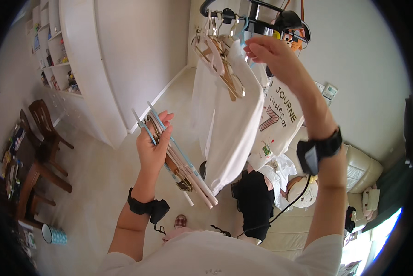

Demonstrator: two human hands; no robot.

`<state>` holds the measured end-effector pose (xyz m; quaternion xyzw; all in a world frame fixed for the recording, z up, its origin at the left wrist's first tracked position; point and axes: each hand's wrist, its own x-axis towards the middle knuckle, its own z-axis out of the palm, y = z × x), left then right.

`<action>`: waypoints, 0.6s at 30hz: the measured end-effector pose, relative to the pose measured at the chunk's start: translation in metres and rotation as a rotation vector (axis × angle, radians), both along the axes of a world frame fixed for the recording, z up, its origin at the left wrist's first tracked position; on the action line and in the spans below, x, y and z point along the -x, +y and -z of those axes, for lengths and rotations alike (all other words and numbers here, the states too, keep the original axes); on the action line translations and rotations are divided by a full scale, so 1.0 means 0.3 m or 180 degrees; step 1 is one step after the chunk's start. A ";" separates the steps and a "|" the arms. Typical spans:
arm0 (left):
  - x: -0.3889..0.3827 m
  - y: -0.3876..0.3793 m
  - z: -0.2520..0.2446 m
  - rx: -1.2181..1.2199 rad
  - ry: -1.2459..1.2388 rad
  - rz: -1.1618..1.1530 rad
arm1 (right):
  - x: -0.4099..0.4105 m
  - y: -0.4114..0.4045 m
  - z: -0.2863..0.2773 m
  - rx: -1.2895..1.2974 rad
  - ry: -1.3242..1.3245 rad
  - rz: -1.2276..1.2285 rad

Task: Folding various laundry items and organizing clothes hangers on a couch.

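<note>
A bundle of clothes hangers point(184, 162), pink, light blue and brown, is gripped in my left hand point(154, 138) in front of my body. My right hand point(265, 51) is raised beside the black clothes rack point(258, 22), its fingers curled near a light blue hanger hook; whether it touches or holds anything cannot be told. From the rack hang several more hangers point(223, 65), pink and wooden or gold-toned, a long white garment point(230, 127) and a white printed garment point(282, 114). Both my wrists wear black strapped devices.
A cream leather sofa point(289, 227) to the right bears a black garment point(253, 203), white cloth and a round plush toy point(302, 193). An orange plush figure point(292, 38) hangs by the rack. At left stand wooden chairs point(42, 120), a blue bin point(54, 234) and wall shelves point(59, 65).
</note>
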<state>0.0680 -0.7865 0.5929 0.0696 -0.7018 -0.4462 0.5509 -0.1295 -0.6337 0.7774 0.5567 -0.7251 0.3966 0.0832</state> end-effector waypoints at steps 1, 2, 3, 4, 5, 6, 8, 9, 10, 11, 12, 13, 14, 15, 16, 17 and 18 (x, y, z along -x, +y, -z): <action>0.010 -0.039 -0.010 0.0013 0.0008 0.0036 | 0.020 -0.045 -0.025 -0.0121 -0.0178 0.0090; 0.012 -0.084 -0.020 0.0060 0.0015 0.0075 | 0.034 -0.101 -0.043 -0.0241 -0.0364 0.0152; 0.022 -0.118 -0.029 0.0101 0.0027 0.0159 | 0.062 -0.145 -0.050 -0.0229 -0.0362 0.0207; 0.032 -0.152 -0.036 0.0109 0.0033 0.0216 | 0.097 -0.189 -0.044 -0.0453 -0.0243 0.0327; 0.043 -0.185 -0.042 0.0166 0.0026 0.0243 | 0.101 -0.227 -0.050 -0.0689 -0.0121 0.0431; 0.054 -0.213 -0.049 0.0221 0.0020 0.0272 | 0.104 -0.249 -0.053 -0.0690 -0.0115 0.0471; 0.072 -0.257 -0.060 0.0138 -0.0051 0.0378 | 0.091 -0.284 -0.038 -0.1127 0.0266 0.0755; 0.080 -0.278 -0.066 0.0056 -0.0129 0.0452 | 0.066 -0.290 -0.016 -0.0937 0.0651 0.1091; 0.094 -0.298 -0.070 0.0048 -0.0128 0.0482 | 0.067 -0.298 0.000 -0.0948 0.0647 0.1119; 0.112 -0.315 -0.076 0.0045 -0.0139 0.0518 | 0.071 -0.304 0.013 -0.1011 0.0683 0.1138; 0.132 -0.330 -0.084 0.0041 -0.0150 0.0555 | 0.075 -0.307 0.023 -0.1077 0.0716 0.1157; 0.150 -0.339 -0.099 0.0030 -0.0155 0.0601 | 0.079 -0.309 0.029 -0.1006 0.0555 0.1135; 0.162 -0.343 -0.119 0.0020 -0.0229 0.0612 | 0.080 -0.314 0.031 -0.1020 0.0552 0.1153; 0.177 -0.346 -0.139 0.0011 -0.0302 0.0625 | 0.081 -0.316 0.030 -0.0788 0.0550 0.1134; 0.197 -0.348 -0.155 0.0002 -0.0301 0.0648 | 0.079 -0.315 0.029 -0.0556 0.0551 0.1115; 0.217 -0.354 -0.167 0.0073 -0.0284 0.0672 | 0.069 -0.315 0.030 -0.0568 0.0544 0.1126; 0.236 -0.357 -0.181 0.0146 -0.0265 0.0696 | 0.053 -0.311 0.028 -0.0444 0.0521 0.1140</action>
